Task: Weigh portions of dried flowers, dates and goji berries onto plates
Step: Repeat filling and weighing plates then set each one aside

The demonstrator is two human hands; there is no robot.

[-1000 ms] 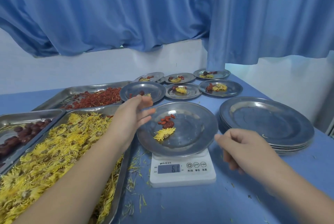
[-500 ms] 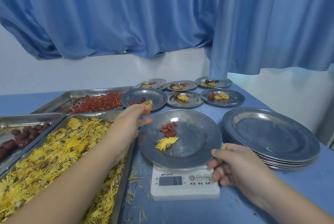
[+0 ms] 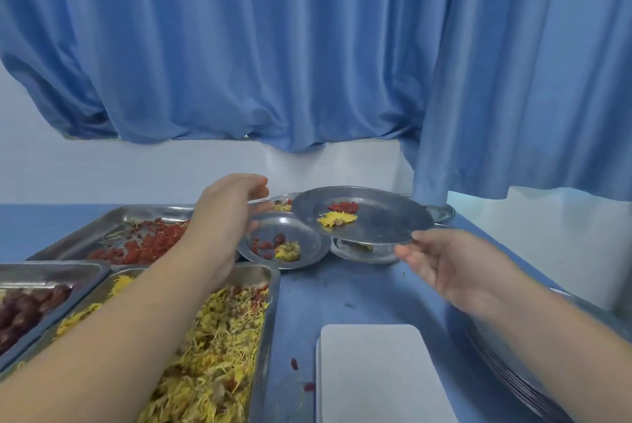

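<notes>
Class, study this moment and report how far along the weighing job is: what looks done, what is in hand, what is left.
Done: filled plates sit at the table's far end. In hand: the right hand holds a portioned plate above them, the left hand open beside it; the scale is bare. Left: a stack of empty plates waits at right, and the trays hold plenty.
</notes>
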